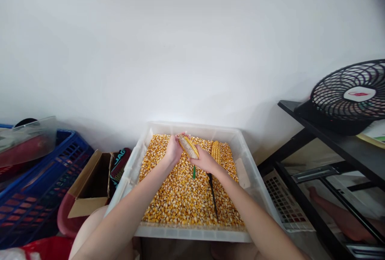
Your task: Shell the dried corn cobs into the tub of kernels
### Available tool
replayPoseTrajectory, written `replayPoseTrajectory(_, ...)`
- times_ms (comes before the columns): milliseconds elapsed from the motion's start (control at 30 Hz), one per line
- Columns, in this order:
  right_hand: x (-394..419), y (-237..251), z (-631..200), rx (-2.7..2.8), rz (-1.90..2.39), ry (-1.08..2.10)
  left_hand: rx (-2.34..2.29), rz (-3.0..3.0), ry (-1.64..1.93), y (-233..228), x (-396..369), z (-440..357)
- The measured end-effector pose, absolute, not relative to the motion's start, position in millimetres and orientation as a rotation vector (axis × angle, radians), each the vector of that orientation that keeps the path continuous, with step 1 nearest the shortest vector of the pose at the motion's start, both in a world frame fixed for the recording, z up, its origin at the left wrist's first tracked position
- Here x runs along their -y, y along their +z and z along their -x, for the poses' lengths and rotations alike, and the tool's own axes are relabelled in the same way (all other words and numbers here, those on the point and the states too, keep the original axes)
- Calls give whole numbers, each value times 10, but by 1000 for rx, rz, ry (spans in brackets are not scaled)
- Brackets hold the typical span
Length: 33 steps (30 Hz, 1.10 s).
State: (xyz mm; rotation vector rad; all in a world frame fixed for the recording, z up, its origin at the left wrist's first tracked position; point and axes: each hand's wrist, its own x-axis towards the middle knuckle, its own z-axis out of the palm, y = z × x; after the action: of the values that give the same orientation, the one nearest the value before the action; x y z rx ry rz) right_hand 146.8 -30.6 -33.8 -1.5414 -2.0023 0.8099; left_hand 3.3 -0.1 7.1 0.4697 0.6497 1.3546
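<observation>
An ear of corn (188, 147) is held slantwise over the kernels, part of it stripped to the pale cob and part still covered in yellow kernels. My left hand (173, 150) is closed around its upper left end. At the lower right end, my right hand (202, 159) grips the same ear. Loose corn kernels (177, 200) fill a translucent plastic bin (195, 234) beneath both hands. A second ear (215, 152), full of kernels, lies just right of my right hand. Below that hand, a thin black rod (213, 198) and a small green piece (194, 172) rest on the kernels.
Blue plastic baskets (36, 183) stand at the left, beside an open cardboard box (90, 189) in a reddish basin (64, 212). At right, a black fan (351, 95) sits on a dark rack (327, 135). A white wall (192, 51) rises behind the bin.
</observation>
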Motion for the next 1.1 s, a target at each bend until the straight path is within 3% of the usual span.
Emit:
replayPoseTrajectory(500, 320, -339, -1526, 2200, 1615, 611, -814, -394, 1444, -74, 1, -79)
replayPoseTrajectory(800, 293, -340, -1492, 2070, 1555, 751, -667, -381, 1400, 48, 25, 2)
replayPoseTrajectory(1100, 278, -330, -1473, 1936, 1554, 719, -799, -651, 1306, 82, -14, 8)
